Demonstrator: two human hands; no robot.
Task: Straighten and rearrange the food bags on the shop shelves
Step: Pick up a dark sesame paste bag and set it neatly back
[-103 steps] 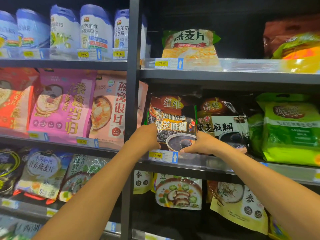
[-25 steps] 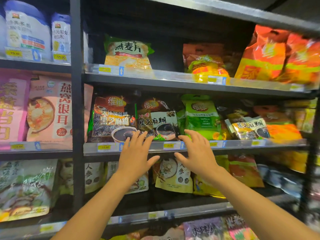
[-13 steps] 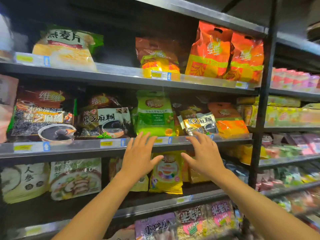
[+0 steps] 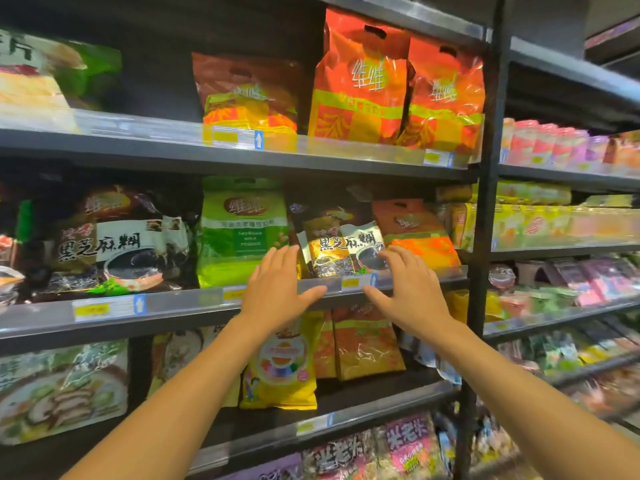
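A small, tilted black sesame paste bag (image 4: 341, 249) leans on the middle shelf (image 4: 180, 308) between a green soybean powder bag (image 4: 239, 233) and an orange bag (image 4: 415, 233). My left hand (image 4: 277, 289) is held up with straight, spread fingers just left of the small bag, its fingertips in front of the green bag's lower right corner. My right hand (image 4: 407, 289) is spread the same way just right of the small bag, its fingertips at that bag's lower right edge. Neither hand holds anything.
A larger black sesame bag (image 4: 114, 251) stands at the left of the same shelf. Orange bags (image 4: 360, 81) fill the shelf above, yellow and orange bags (image 4: 280, 365) the one below. A black upright post (image 4: 483, 237) bounds this bay on the right.
The view has shifted right along the shelf. Both hands moved from the large sesame bag at the left to either side of the small tilted sesame bag, fingers still spread.
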